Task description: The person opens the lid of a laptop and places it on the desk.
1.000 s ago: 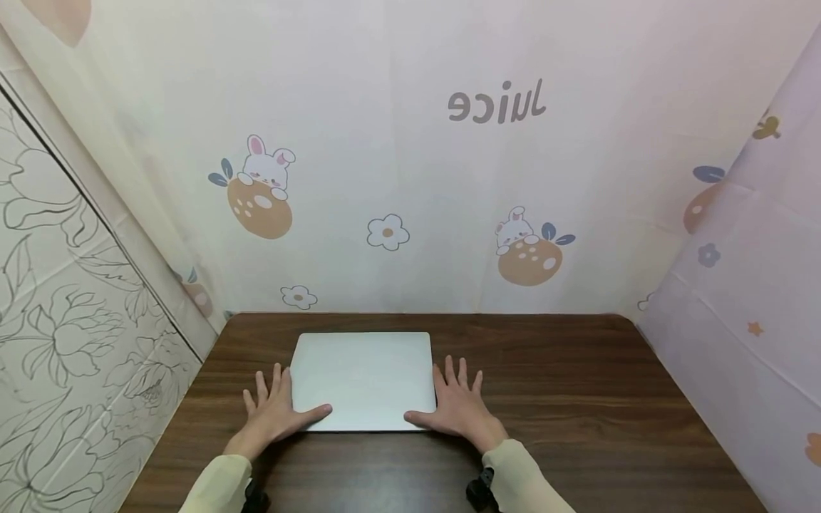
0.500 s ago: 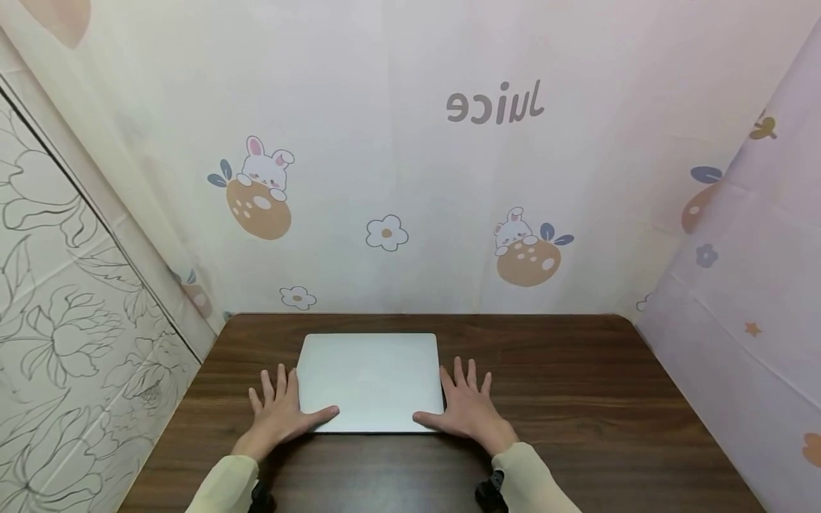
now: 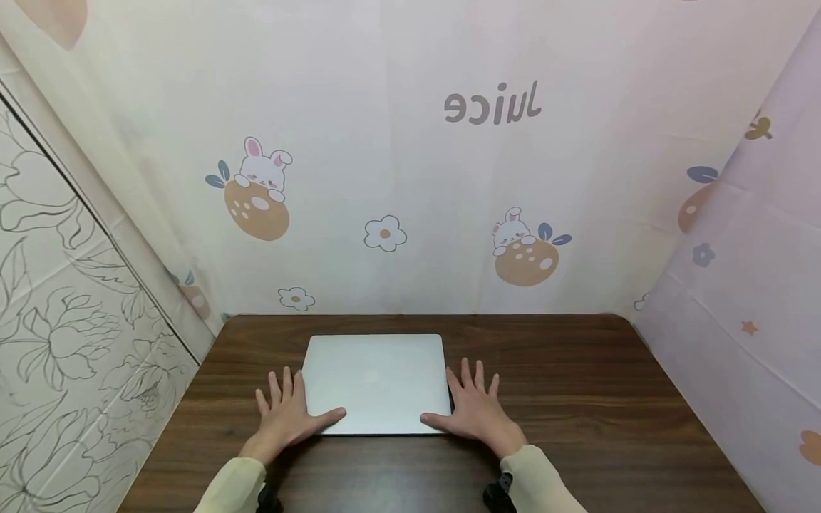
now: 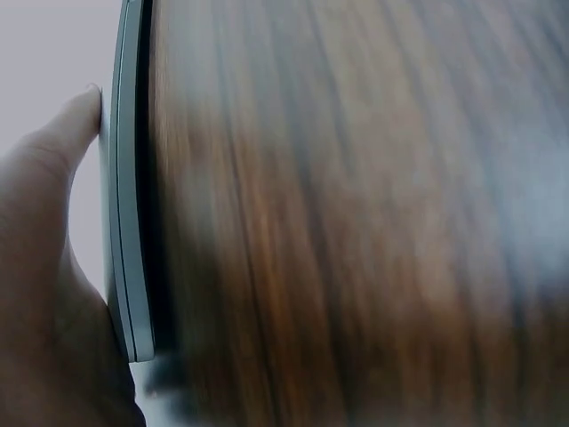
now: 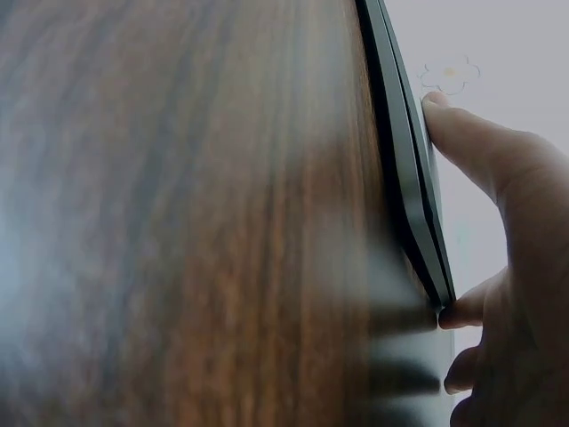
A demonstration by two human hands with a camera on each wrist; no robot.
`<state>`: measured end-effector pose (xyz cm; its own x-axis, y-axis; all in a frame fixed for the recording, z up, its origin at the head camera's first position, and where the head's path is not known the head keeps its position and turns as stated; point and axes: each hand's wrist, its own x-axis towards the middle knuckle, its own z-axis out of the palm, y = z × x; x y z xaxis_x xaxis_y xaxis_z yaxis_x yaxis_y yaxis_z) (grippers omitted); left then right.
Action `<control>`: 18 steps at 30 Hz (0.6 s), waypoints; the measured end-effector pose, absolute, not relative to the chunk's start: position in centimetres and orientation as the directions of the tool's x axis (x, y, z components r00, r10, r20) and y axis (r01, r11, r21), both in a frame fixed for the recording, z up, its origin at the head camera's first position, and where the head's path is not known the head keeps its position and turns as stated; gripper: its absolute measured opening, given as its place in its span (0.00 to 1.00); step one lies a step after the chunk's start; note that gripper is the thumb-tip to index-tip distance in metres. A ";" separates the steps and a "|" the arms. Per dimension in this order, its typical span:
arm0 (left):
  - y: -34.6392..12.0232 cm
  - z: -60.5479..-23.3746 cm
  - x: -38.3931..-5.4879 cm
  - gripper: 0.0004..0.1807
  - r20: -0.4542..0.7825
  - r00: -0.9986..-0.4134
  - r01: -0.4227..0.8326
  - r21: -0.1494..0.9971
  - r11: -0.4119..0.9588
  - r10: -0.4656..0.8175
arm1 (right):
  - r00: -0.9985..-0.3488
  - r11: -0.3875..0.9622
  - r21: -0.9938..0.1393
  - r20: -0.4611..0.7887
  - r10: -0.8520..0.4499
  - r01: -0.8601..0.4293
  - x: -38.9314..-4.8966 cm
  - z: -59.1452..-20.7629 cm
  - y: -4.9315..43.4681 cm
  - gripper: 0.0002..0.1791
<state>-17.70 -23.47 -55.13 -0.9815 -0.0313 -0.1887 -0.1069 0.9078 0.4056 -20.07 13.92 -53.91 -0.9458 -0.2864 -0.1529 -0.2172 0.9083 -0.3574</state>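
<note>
A closed silver laptop [image 3: 378,385] lies flat on the brown wooden table, its lid up. At its left side my left hand [image 3: 285,413] lies with fingers spread and straight, the thumb across the front left corner of the lid. My right hand [image 3: 477,413] mirrors it on the other side, thumb over the front right corner and index finger along the side edge. In the left wrist view the laptop's front edge [image 4: 132,205] shows a thin seam, with the left thumb [image 4: 67,129] on top. The right thumb [image 5: 480,147] touches the lid too.
The table [image 3: 609,413] stretches away on both sides of the laptop. A pale curtain [image 3: 385,142] with printed rabbits, fruit and flowers hangs behind it. Another curtain [image 3: 70,342] with line-drawn flowers stands at the left, and a printed one [image 3: 744,285] at the right.
The laptop has slid a little to the right across the table, and both hands have moved along with it. Their spread-finger pose stays the same.
</note>
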 end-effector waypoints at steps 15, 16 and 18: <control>-24.8 -55.0 -17.4 0.72 -0.177 -0.984 -0.054 0.359 0.932 0.010 | -0.951 0.910 -0.358 -0.141 -0.275 -0.210 -19.7 -53.9 13.9 0.66; -25.0 -55.1 -17.4 0.71 -0.166 -0.986 -0.044 0.355 0.934 0.017 | -0.953 0.912 -0.355 -0.142 -0.269 -0.204 -19.7 -54.0 13.9 0.66; -25.4 -55.2 -17.5 0.70 -0.151 -0.988 -0.028 0.348 0.937 0.026 | -0.955 0.916 -0.349 -0.141 -0.260 -0.198 -19.7 -54.1 13.9 0.66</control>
